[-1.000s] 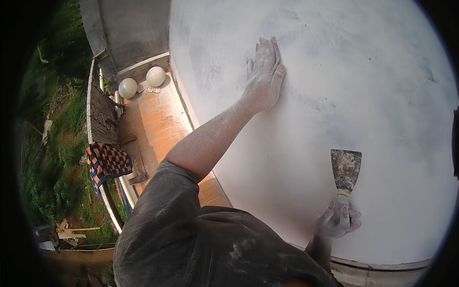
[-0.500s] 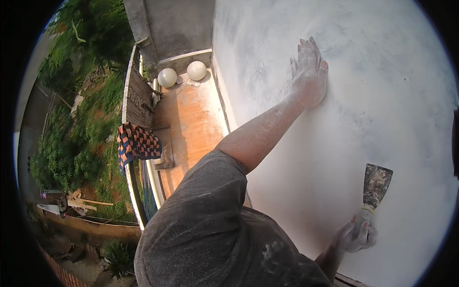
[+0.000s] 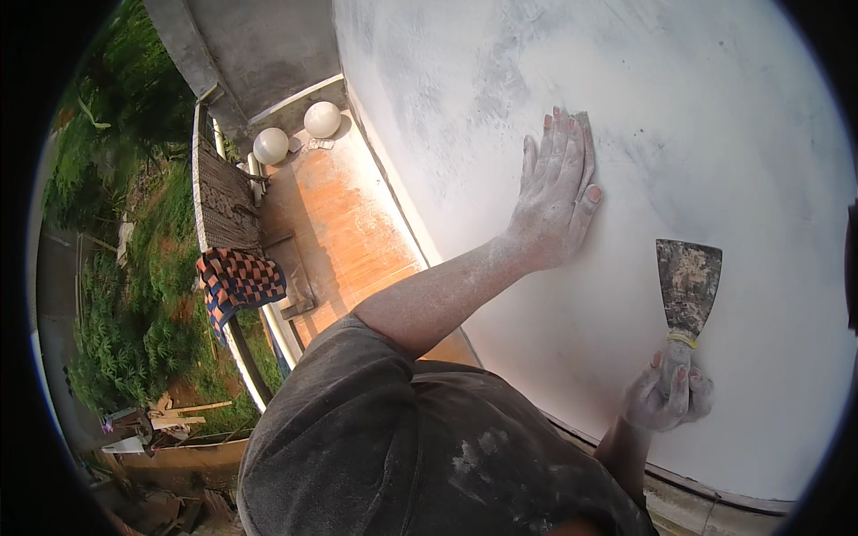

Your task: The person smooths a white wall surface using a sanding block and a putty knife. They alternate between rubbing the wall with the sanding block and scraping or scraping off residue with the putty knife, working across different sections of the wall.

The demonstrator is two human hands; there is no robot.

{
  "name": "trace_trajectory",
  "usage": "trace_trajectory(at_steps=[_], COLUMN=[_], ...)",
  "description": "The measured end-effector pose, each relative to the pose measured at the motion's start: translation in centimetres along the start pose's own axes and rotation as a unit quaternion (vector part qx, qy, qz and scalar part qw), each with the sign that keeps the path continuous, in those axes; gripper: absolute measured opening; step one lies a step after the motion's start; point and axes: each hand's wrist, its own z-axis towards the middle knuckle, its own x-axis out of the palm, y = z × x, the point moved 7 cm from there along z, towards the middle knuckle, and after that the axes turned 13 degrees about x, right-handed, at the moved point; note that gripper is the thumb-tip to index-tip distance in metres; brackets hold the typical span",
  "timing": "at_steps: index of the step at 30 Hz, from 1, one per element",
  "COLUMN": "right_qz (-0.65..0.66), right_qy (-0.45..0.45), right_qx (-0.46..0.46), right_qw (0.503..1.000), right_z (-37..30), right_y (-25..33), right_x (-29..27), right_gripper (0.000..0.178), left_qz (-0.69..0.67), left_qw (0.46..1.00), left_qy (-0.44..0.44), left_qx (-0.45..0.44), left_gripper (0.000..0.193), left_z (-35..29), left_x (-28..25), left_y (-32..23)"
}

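My left hand (image 3: pixel 550 201), coated in white dust, lies flat against the white wall (image 3: pixel 715 179) with its fingers stretched upward. A thin grey strip (image 3: pixel 587 134), which looks like the edge of a sandpaper sheet, shows beside the index finger; the palm hides the rest. Lower and to the right, my right hand (image 3: pixel 666 397) is closed around the handle of a putty knife (image 3: pixel 688 286). Its wide, stained blade points up, apart from my left hand. Grey smears mark the wall's upper part.
To the left runs an orange, dusty floor (image 3: pixel 344 241) with two white globes (image 3: pixel 271 146) at its far end. A checkered cloth (image 3: pixel 237 286) hangs over the railing (image 3: pixel 198 179). Greenery (image 3: pixel 134 313) lies beyond, and a grey wall (image 3: pixel 268 54) stands at the back.
My left hand has slid down the wall, with the grey strip moving along. My right hand has risen with the putty knife. The whole view has shifted and tilted a little.
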Motion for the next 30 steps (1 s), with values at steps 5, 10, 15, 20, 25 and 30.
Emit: trace_trajectory(at_steps=[5,10,15,20,25,30], right_qz=[0.003,0.03,0.022,0.031,0.018,0.03], right_qy=[0.025,0.019,0.002,0.009,0.016,0.015], right_qx=[-0.001,0.028,0.013,0.005,-0.004,0.011], right_qw=[1.0,0.999,1.0,0.999,1.0,0.999], right_z=[0.8,1.3,1.3,1.1,1.2,1.3], right_y=[1.1,1.4,1.5,1.6,1.7,1.7], right_x=[0.4,0.2,0.3,0.2,0.2,0.4], right_gripper=[0.046,0.054,0.05,0.042,0.042,0.043], left_qz=[0.037,0.013,0.038,-0.001,0.083,0.027], left_qw=[0.998,0.995,0.997,0.993,0.996,0.996], left_qy=[-0.048,-0.102,-0.022,-0.102,0.009,-0.065], left_qx=[0.014,0.012,0.06,0.058,0.039,0.048], left_gripper=[0.075,0.072,0.075,0.073,0.072,0.071], left_z=[4.8,5.6,7.5,7.4,7.0,7.0], left_x=[-3.1,-2.3,-4.1,-3.6,-4.9,-4.3], left_y=[3.4,-0.6,-0.7,-1.1,0.3,-1.9])
